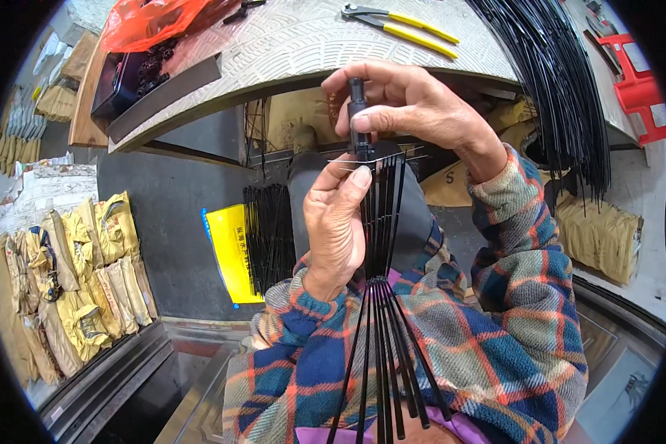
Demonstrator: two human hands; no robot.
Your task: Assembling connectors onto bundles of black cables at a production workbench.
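Note:
My right hand [429, 111] holds a black umbrella runner [358, 111], a stepped tube, upright between thumb and fingers. At its lower end, my left hand [337, 214] is closed in a pinch with thumb and forefinger. Thin wire [407, 157] sticks out sideways there. Several black umbrella ribs [381, 214] hang from the wire just right of the left thumb. They are jointed partway down and fan out below over my plaid sleeve and lap. The fingertips cover the exact spot where ribs and runner meet.
On the patterned table [288, 55] ahead lie yellow-handled pliers [403, 31], a red plastic bag [152, 26] and a dark tray [115, 92]. Long black ribs [551, 96] hang over its right end. Black rods [268, 237] stand by a yellow sack [228, 251]. Wrapped bundles [81, 281] lie left.

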